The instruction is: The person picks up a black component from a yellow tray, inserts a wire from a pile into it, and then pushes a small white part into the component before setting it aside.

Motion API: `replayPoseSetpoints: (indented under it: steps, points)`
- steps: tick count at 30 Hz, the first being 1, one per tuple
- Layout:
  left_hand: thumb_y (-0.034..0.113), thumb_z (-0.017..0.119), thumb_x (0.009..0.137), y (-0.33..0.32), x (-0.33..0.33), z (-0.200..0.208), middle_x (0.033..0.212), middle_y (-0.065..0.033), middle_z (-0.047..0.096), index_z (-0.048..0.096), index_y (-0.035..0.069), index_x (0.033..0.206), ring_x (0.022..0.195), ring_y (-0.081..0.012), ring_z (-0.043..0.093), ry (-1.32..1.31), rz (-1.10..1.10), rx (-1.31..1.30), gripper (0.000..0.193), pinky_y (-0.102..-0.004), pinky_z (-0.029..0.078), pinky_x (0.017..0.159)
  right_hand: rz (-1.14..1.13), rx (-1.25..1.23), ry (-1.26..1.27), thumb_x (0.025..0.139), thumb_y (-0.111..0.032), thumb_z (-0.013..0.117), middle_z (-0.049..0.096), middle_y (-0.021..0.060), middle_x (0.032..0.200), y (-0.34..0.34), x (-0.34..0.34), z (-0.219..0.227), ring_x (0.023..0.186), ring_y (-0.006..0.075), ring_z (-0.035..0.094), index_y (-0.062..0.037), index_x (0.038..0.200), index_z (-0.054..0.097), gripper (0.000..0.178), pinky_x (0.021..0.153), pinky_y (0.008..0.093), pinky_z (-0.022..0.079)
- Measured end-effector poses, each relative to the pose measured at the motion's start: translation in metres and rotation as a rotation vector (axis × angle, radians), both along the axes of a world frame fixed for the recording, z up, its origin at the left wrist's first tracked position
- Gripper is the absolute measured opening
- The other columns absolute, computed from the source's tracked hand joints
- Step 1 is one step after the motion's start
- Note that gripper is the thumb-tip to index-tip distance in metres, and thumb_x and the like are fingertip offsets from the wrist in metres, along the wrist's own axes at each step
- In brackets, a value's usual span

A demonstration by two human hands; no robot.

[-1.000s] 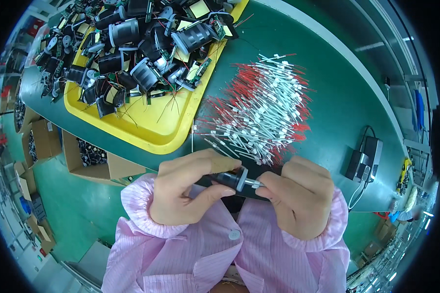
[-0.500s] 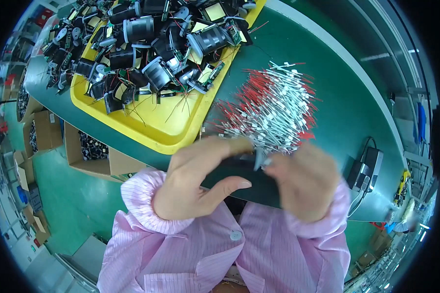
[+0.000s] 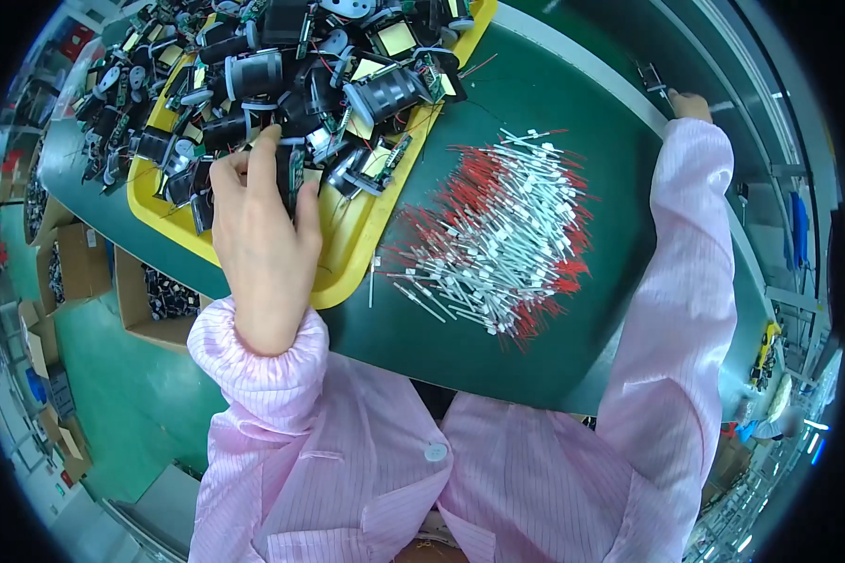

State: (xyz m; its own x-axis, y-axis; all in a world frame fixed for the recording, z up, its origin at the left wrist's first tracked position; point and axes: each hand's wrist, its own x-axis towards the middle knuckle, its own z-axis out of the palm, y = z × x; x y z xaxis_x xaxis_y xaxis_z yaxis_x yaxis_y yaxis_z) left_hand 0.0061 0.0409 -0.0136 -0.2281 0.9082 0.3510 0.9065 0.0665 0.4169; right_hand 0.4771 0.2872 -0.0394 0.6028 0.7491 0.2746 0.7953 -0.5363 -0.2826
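Nearest, along the lower edge of the frame, is a pink striped jacket [image 3: 329, 507] with a round button [image 3: 435, 452], its gathered sleeves running up toward both hands. Ahead of it is the green tabletop [image 3: 394, 342], with a heap of slim leads [image 3: 512, 230], white with red ends, spread at the centre; a few lie loose at its lower left. To the left of the heap sits a yellow tray [image 3: 376, 236] piled with black cylindrical parts [image 3: 253, 75], grey discs and green circuit boards. The left hand [image 3: 268, 211] reaches into it, index finger and thumb apart on either side of a dark part [image 3: 285, 174]; whether they grip it cannot be told. More parts [image 3: 103, 122] lie beyond the tray at upper left, and cardboard boxes [image 3: 130, 296] stand at the left, below tabletop level. Farthest, at upper right, the right hand [image 3: 690, 105] is stretched past the pale rim, fingertips by a small dark assembly [image 3: 650, 77]; its grip cannot be made out.
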Motion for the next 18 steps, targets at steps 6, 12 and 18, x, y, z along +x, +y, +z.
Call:
replayPoseSetpoints:
  steps: [6,12,18]
  points:
    - [0.002,0.071,0.074,-0.017,-0.008,-0.002,0.098,-0.0127,0.054,0.056,0.004,0.116,0.085,-0.0243,0.055,-0.258,-0.031,-0.066,0.045,-0.0333,0.045,0.078,0.989,-0.362,0.536,0.082,-0.011,0.064,0.069,0.0111,0.079,-0.140,-0.158,0.067,0.070,0.0207,0.066,-0.0011,0.085,0.069,0.011,0.068,0.0324,0.051]
    - [-0.002,0.068,0.079,-0.047,0.007,0.016,0.113,-0.0161,0.058,0.046,-0.001,0.127,0.099,-0.0221,0.056,-0.627,-0.050,0.397,0.052,-0.0319,0.040,0.093,0.955,-0.212,0.238,0.070,-0.004,0.070,0.062,0.0145,0.069,-0.240,-0.198,0.049,0.066,0.0324,0.063,-0.0018,0.078,0.066,0.009,0.061,0.0415,0.050]
    - [-0.003,0.055,0.086,-0.070,0.021,0.024,0.124,-0.0240,0.048,0.030,0.002,0.137,0.106,-0.0308,0.056,-1.447,-0.409,0.270,0.058,-0.0421,0.054,0.079,0.878,-0.186,0.468,0.066,0.000,0.070,0.060,0.0124,0.068,-0.239,-0.187,0.050,0.059,0.0239,0.060,-0.0003,0.075,0.064,0.010,0.056,0.0334,0.047]
